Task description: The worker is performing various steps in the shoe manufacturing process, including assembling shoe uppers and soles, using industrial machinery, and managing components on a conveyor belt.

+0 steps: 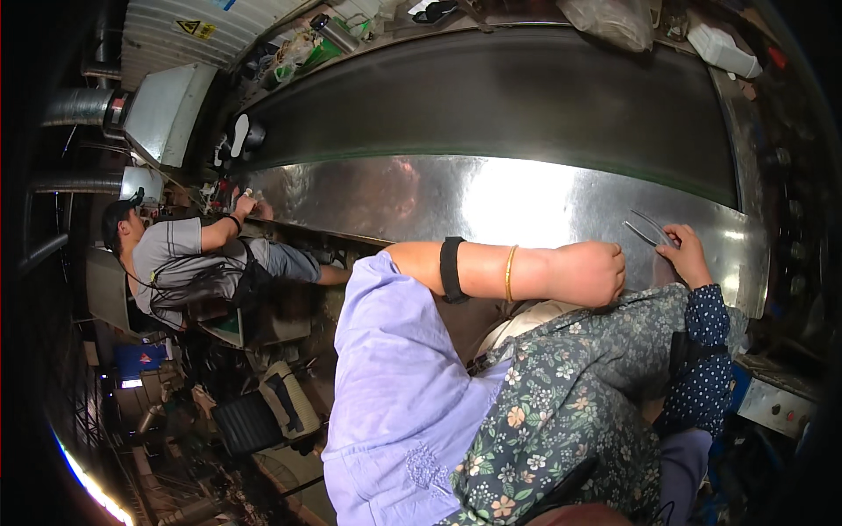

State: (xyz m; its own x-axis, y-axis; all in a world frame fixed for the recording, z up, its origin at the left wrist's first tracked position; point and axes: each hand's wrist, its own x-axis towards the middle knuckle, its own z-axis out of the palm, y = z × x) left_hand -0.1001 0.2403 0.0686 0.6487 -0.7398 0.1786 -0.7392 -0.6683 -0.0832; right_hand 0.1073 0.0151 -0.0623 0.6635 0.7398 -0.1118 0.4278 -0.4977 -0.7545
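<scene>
My left hand [589, 273] is curled into a fist over the near edge of the shiny metal table [351, 193], close to my floral apron [570, 368]. Its inner side is turned away, so anything inside the fingers is hidden. A black band and a gold bangle circle that forearm. To the right, my right hand [686, 256] pinches a pair of thin metal tweezers [647, 231]. Their two slim prongs point up and left over the metal surface, spread slightly apart at the tips.
A wide dark conveyor belt [526, 105] runs beyond the metal table. At its left end lies a white shoe sole [239, 136]. A co-worker [189, 259] stands at the left, hands on the table. A plastic bag [610, 22] and a white jug [724, 51] sit along the far edge.
</scene>
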